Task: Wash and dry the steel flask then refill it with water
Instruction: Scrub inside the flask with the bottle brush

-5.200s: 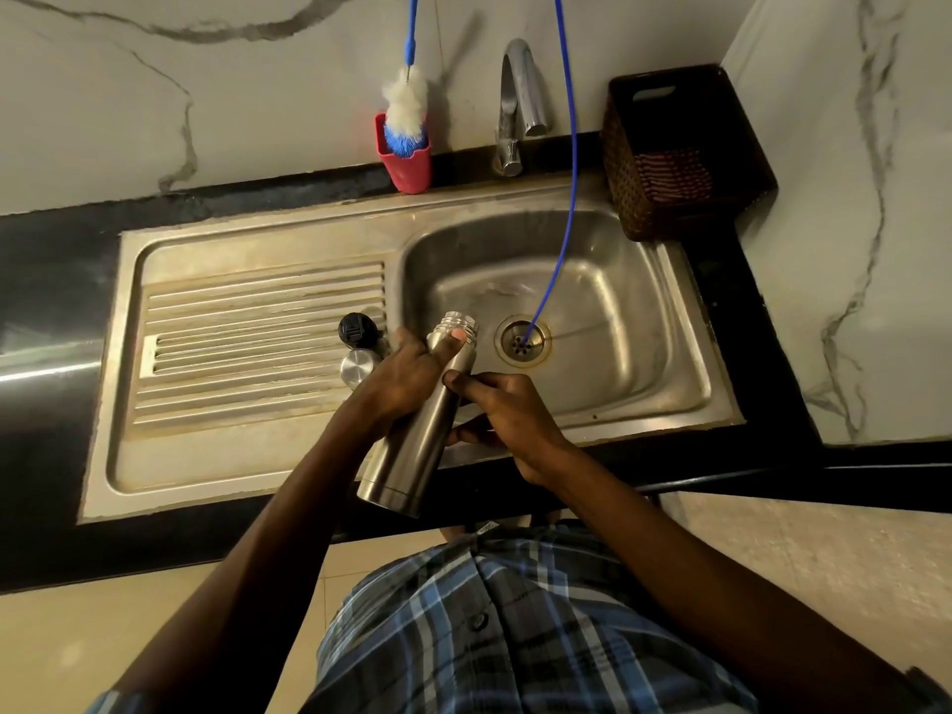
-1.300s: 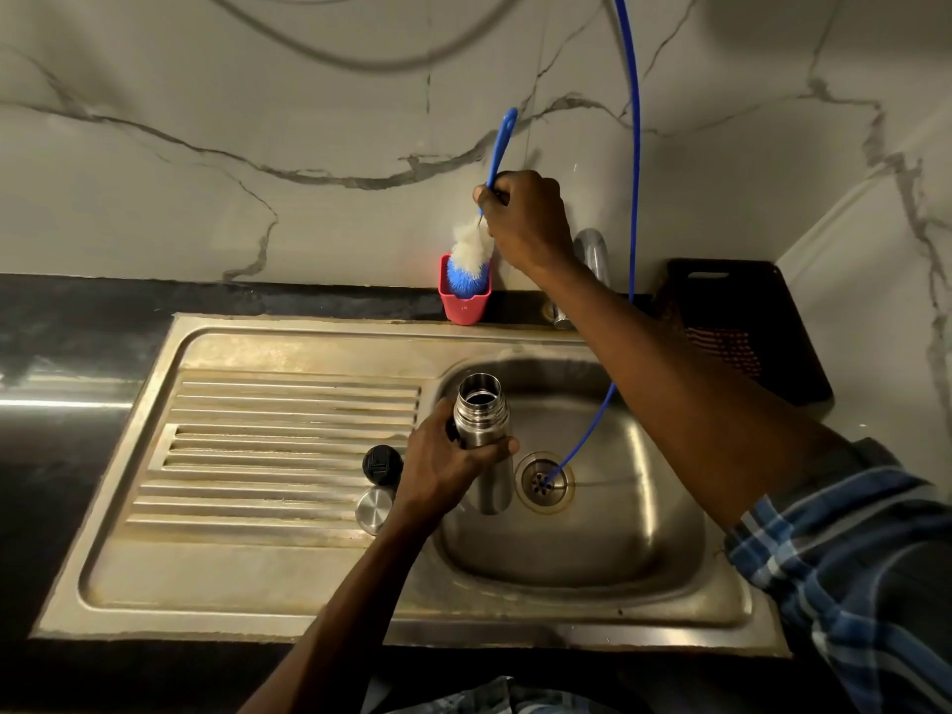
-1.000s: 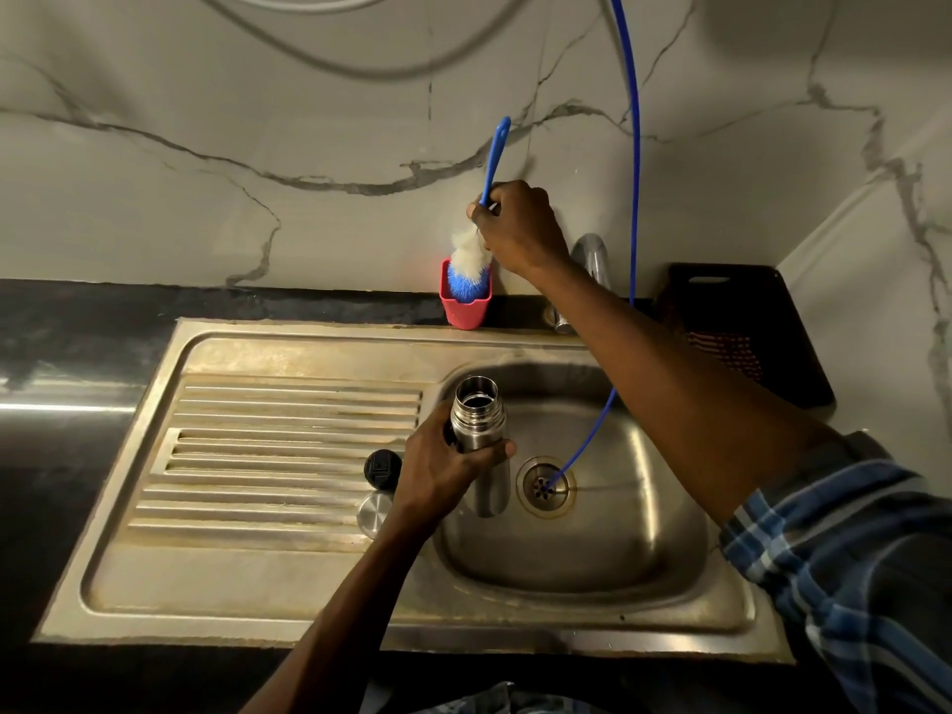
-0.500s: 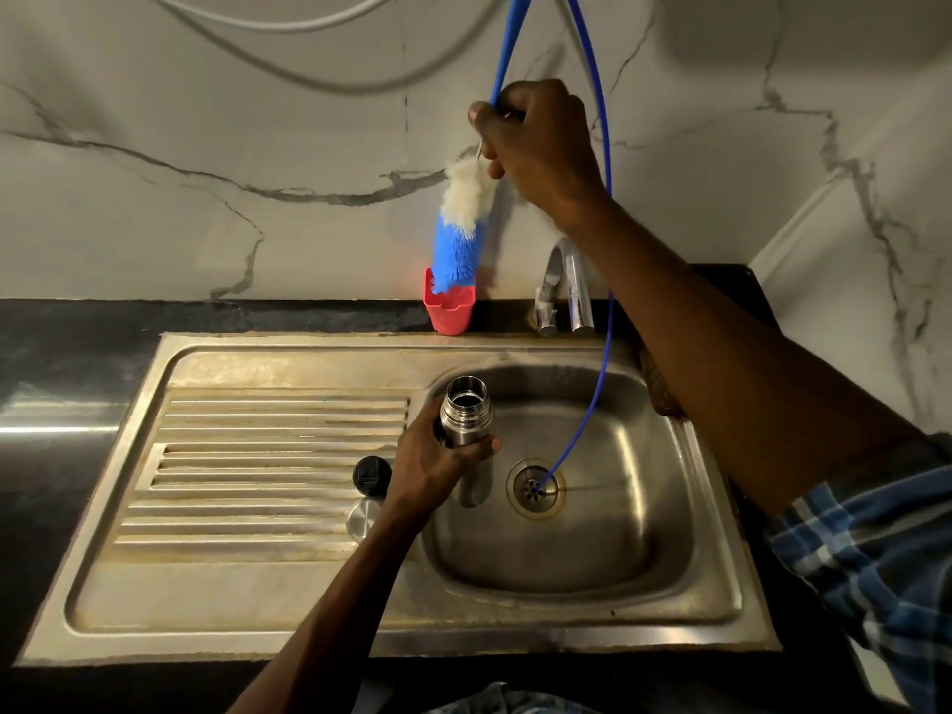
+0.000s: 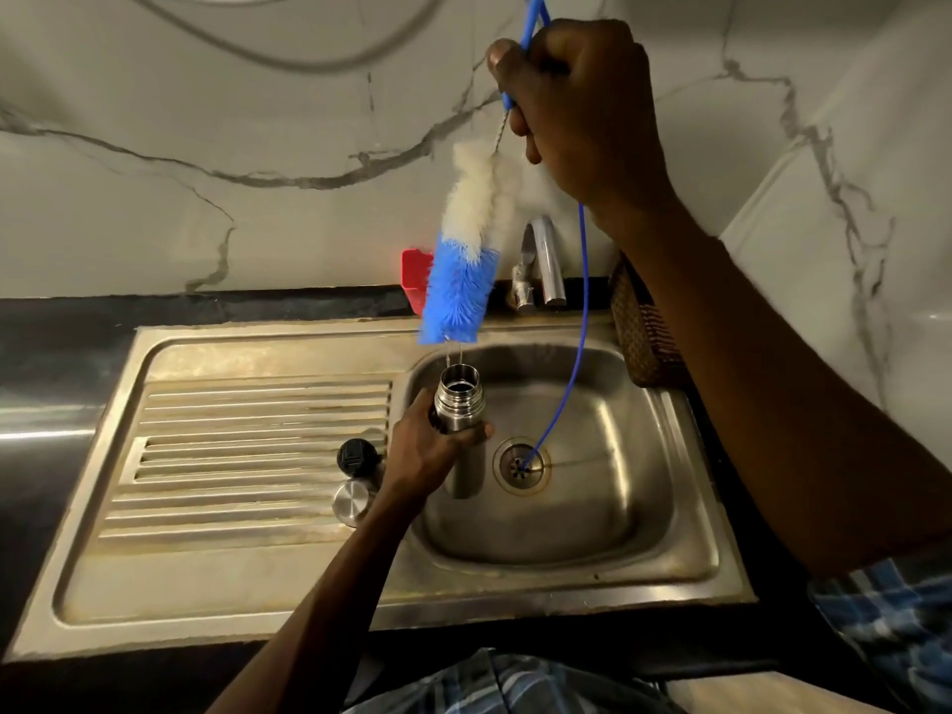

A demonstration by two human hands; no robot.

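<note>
My left hand grips the steel flask upright over the left side of the sink basin, its mouth open. My right hand holds the blue handle of a bottle brush high above. The brush has white bristles above and blue below, and its tip hangs just over the flask's mouth. The flask's black stopper and steel cap lie on the drainboard to the left of my left hand.
A red brush holder stands at the back edge, next to the tap. A thin blue hose runs down into the drain. A dark basket sits at the right behind my arm.
My right hand has lifted the brush out of the red holder and brought it over the flask's mouth. My left hand keeps the flask upright over the basin.
</note>
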